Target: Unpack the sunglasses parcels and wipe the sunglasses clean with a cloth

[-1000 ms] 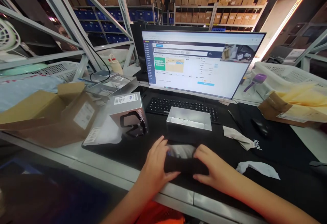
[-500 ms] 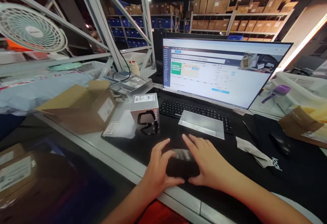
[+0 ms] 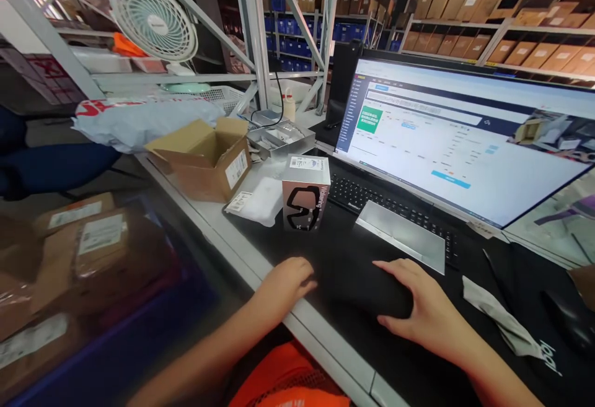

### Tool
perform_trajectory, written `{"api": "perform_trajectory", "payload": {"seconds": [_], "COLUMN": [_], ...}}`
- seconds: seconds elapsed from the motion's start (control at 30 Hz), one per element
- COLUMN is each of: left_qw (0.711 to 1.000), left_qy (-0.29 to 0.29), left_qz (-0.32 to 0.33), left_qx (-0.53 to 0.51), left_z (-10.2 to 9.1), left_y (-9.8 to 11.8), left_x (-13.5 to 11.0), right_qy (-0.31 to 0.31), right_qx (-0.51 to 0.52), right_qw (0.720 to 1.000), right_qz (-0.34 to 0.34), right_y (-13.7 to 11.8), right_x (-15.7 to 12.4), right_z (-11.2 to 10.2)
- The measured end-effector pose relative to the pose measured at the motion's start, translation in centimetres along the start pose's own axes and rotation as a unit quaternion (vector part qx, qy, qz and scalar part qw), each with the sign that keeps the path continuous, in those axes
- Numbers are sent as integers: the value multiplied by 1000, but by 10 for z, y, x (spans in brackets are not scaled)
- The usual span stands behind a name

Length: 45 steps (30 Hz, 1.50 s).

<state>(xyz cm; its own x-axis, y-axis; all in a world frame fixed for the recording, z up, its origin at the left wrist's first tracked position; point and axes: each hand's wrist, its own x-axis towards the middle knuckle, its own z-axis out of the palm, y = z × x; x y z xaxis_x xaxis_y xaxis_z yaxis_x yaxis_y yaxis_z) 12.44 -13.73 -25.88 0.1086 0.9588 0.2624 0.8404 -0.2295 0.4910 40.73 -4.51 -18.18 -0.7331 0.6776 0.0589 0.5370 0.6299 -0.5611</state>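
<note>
A dark, flat black object (image 3: pixel 357 283) lies on the black desk mat (image 3: pixel 418 357) near the front edge. My right hand (image 3: pixel 421 301) rests on its right end with fingers curled over it. My left hand (image 3: pixel 286 280) sits at its left end by the table edge, fingers curled; I cannot make out whether it grips anything. Just behind stand a small silver product box (image 3: pixel 305 199) with a black strap picture and a flat silver lid (image 3: pixel 402 235) lying on the keyboard (image 3: pixel 372 199).
A monitor (image 3: pixel 465 140) fills the right. An open cardboard box (image 3: pixel 204 156), a white pouch (image 3: pixel 255 199) and a metal tray (image 3: pixel 281 137) sit at the left back, with a fan (image 3: pixel 153 20) above. Crumpled paper (image 3: pixel 499 320) and a mouse (image 3: pixel 571 326) lie right. Parcels (image 3: pixel 83 252) sit in a bin below left.
My head has turned left, so the desk shifted right in view. The silvery part between my hands is gone from sight; both hands have spread to the ends of the black object.
</note>
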Motion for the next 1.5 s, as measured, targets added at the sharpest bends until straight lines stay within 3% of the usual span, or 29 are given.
{"api": "perform_trajectory", "payload": {"seconds": [0.23, 0.33, 0.43, 0.5, 0.57, 0.63, 0.7, 0.83, 0.97, 1.07, 1.17, 1.23, 1.37, 1.43, 1.5], "left_qw": [1000, 998, 984, 967, 920, 888, 900, 964, 963, 960, 969, 978, 986, 988, 989], "left_qy": [15, 41, 56, 28, -39, -67, -75, -41, 17, 64, 37, -5, -43, -55, -67], "left_qz": [22, 38, 141, 234, 371, 440, 420, 264, 237, 173, 146, 143, 126, 117, 111], "left_qx": [1, 40, 94, 93, 119, 113, 93, 2, -130, -210, -197, -152, -97, -86, -78], "left_z": [-6, -17, -33, -38, -35, -27, -18, -13, -10, 1, 11, 12, 6, 2, 1], "left_y": [-5, 1, 29, 59, 88, 108, 113, 91, 64, 54, 48, 46, 46, 48, 51], "left_x": [-3, 3, 23, 44, 66, 83, 90, 80, 61, 48, 39, 36, 37, 37, 36], "right_qy": [-10, -13, -15, -8, 18, 57, 90, 121, 131, 140, 175, 208, 265, 262, 245], "right_qx": [-32, -58, -75, -87, -96, -90, -70, -53, 7, 56, 64, 19, -196, -248, -224], "right_qw": [999, 998, 996, 994, 992, 990, 987, 985, 986, 982, 973, 966, 927, 923, 942], "right_qz": [-11, -26, -52, -65, -75, -89, -111, -109, -103, -114, -133, -150, -179, -133, -40], "right_y": [-11, -18, -19, -17, -12, -9, -7, -15, -28, -31, -29, -25, -9, 6, 23], "right_x": [2, 3, 6, 7, 8, 8, 6, 2, 2, 3, 6, 6, -11, -32, -55], "right_z": [10, 15, 21, 26, 33, 38, 42, 46, 46, 45, 46, 46, 37, 31, 27]}}
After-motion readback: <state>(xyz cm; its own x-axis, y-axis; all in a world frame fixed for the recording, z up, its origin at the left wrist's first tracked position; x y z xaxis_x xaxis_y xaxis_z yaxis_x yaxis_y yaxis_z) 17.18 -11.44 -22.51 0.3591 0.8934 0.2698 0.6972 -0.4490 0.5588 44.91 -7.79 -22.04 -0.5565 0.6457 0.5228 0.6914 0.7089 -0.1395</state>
